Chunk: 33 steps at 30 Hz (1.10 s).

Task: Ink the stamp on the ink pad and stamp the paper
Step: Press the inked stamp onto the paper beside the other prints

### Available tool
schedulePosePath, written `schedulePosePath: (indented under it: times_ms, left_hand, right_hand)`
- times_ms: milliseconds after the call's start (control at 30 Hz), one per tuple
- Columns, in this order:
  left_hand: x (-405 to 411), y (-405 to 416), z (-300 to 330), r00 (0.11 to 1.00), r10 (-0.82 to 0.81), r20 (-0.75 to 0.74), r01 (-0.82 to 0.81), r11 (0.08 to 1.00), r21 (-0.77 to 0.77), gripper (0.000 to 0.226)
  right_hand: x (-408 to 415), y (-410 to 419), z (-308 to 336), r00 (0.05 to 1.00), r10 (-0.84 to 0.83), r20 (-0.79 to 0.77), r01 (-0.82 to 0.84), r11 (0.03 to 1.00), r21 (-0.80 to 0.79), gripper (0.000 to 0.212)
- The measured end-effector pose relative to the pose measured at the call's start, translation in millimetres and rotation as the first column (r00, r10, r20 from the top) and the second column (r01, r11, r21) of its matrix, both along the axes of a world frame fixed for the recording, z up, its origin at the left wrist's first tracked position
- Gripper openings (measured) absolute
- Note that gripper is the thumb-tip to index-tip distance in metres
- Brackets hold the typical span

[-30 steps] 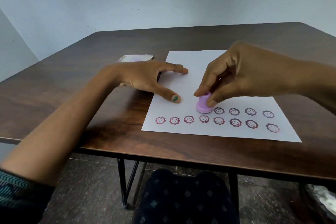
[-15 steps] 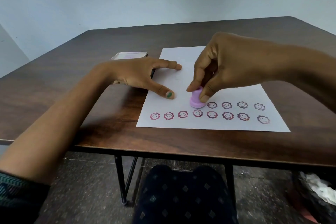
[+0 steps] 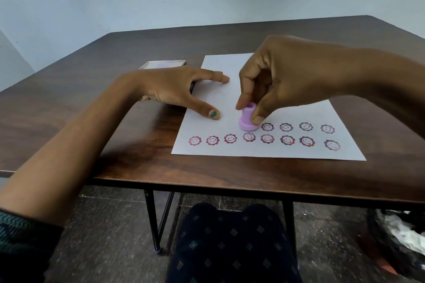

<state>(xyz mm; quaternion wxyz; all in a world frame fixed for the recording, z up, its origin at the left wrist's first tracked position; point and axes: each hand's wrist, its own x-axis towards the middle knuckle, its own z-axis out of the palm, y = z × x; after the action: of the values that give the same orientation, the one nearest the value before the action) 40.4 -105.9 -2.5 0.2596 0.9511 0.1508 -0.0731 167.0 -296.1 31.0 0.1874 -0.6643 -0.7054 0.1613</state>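
From the head view we see our right hand (image 3: 287,80) pinching the small lilac plastic stamp (image 3: 248,119) upright on the white paper sheet (image 3: 264,151), left of the upper print row, while our left hand (image 3: 177,89), fingers spread, pins the paper to the dark wooden bench (image 3: 92,80).

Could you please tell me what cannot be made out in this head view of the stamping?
- Stamp face and any print under it: covered by the stamp's own base on the paper.
- Ink pad: near part hidden by the left hand; surface too small to read.
- Right hand inner fingers: hidden behind its back.
- Right forearm: cut off by the frame edge.
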Motion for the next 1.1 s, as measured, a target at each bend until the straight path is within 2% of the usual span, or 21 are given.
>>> schedulePosePath:
  times_ms: [433,733,933,1100]
  left_hand:
    - [0,-2,1,1.0,0.002,-0.011,-0.002,1.0,0.001,0.091]
    - [-1,-3,2,1.0,0.018,-0.02,-0.018,1.0,-0.02,0.087]
    - [-1,-5,3,0.999,0.019,-0.03,-0.019,1.0,-0.022,0.089]
    - [-2,-5,3,1.0,0.003,-0.011,-0.003,1.0,-0.002,0.091]
  right_hand:
    - [0,-1,-2,1.0,-0.001,-0.015,0.002,1.0,0.013,0.024]
    - [-6,-1,1,0.996,0.003,0.092,-0.004,1.0,0.003,0.021]
    - [-1,0,-2,0.999,0.016,0.047,-0.017,1.0,0.019,0.023]
    - [17,3,-7,0.993,0.05,-0.105,-0.051,0.999,-0.012,0.024]
